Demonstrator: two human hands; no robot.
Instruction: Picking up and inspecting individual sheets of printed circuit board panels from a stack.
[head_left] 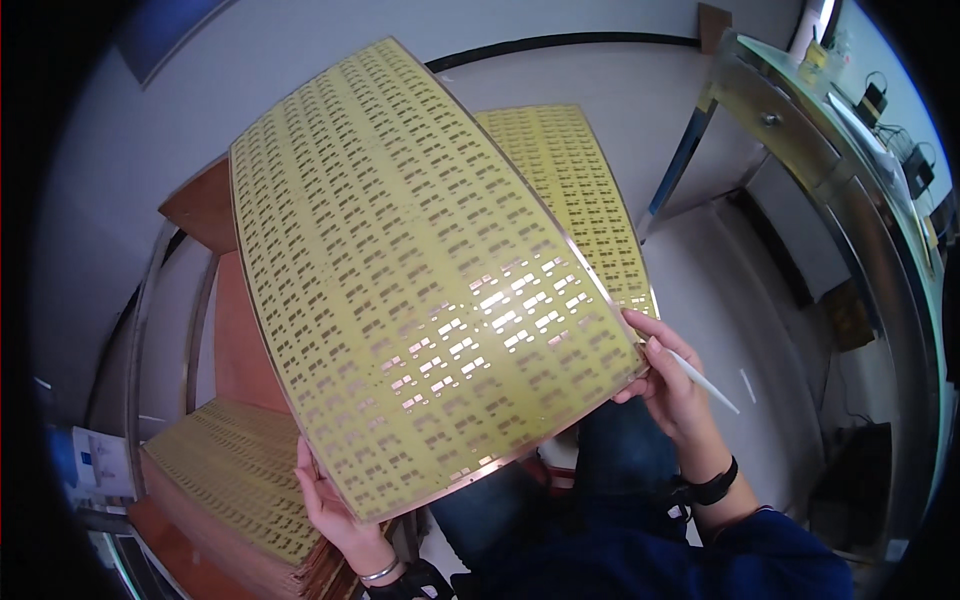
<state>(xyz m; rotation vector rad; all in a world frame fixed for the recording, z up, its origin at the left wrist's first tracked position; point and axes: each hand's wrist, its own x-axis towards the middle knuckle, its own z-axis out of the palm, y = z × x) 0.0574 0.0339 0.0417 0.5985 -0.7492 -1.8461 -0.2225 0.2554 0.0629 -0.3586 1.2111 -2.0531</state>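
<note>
A large yellow-green circuit board panel (400,260), patterned with rows of small copper pads, is held tilted in front of me. My left hand (335,515) grips its lower left corner, fingers partly hidden by the panel. At the lower right corner my right hand (668,375) pinches the edge. A slim white pen-like stick (705,383) also sits between the fingers of that hand, pointing down to the right. Light glints off the copper pads near the panel's lower middle. Behind it, partly covered, stands a second similar panel (560,150).
On the left, a stack of similar panels (235,470) lies on a rack with a reddish-brown backing board (245,330). A metal-framed table (800,130) stands to the right, with cables and small black devices on top. My legs (625,450) are below the panel.
</note>
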